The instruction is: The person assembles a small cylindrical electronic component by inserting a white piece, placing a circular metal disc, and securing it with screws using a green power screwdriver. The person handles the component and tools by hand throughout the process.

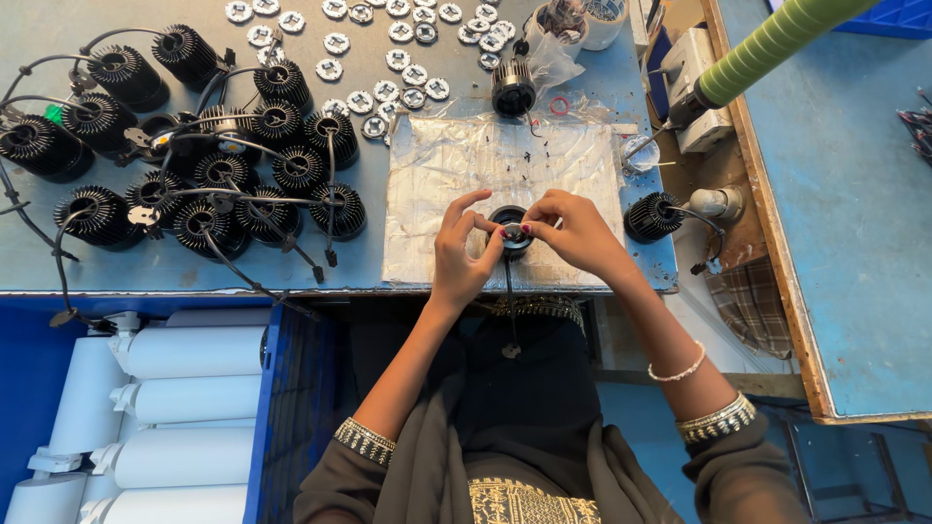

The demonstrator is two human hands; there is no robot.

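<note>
A round black finned housing (510, 231) stands on a clear plastic sheet (447, 175) near the front edge of the blue table (97, 267). My left hand (462, 254) grips its left side with thumb and fingers. From the right, my right hand (573, 231) pinches something small at its top centre; what it is stays hidden. A black cable (509, 311) hangs from the housing over the table edge toward my lap. Tiny dark screws (515, 153) lie scattered on the sheet behind my hands.
Several more black finned housings with cables (209, 175) crowd the table's left half. Small round white discs (388, 58) lie at the back. Single housings stand at the back (512, 87) and at the right (650, 215). White tubes (184, 408) fill a blue bin at lower left. A green hose (767, 44) crosses the upper right.
</note>
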